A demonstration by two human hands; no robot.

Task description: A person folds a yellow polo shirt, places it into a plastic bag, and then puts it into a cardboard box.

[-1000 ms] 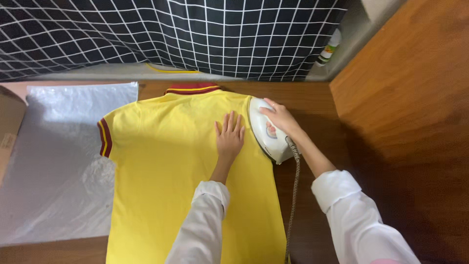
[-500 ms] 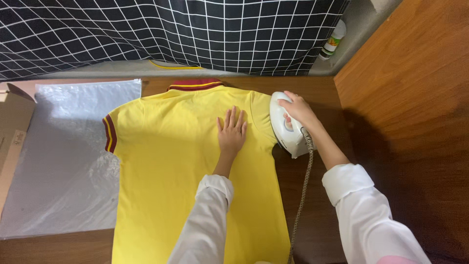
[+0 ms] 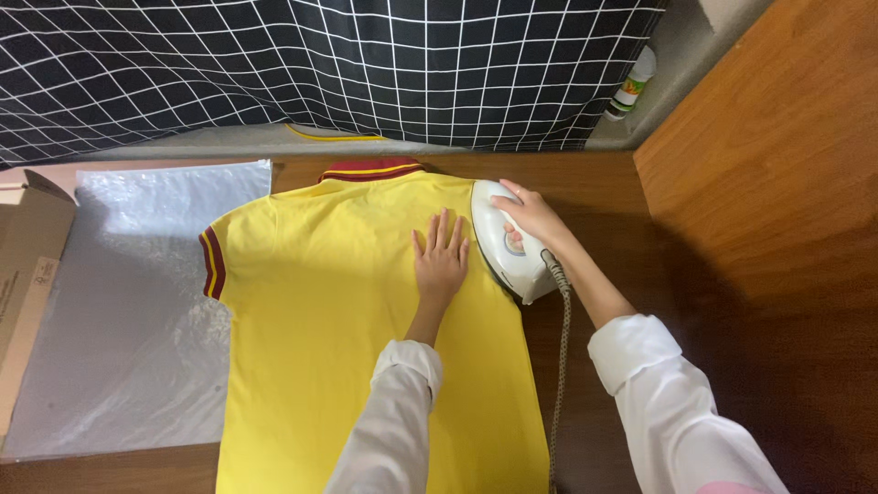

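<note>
Dark wood tabletop point(image 3: 604, 183) carries the yellow polo shirt point(image 3: 347, 311), its long axis running from the collar away from you down toward your body. Your left hand point(image 3: 441, 261) lies flat on it, fingers spread. Just right of those fingertips, your right hand point(image 3: 535, 218) wraps the handle of the white iron point(image 3: 508, 245), at the shirt's right shoulder edge. Half a second ago the iron sat further right, off the fabric.
</note>
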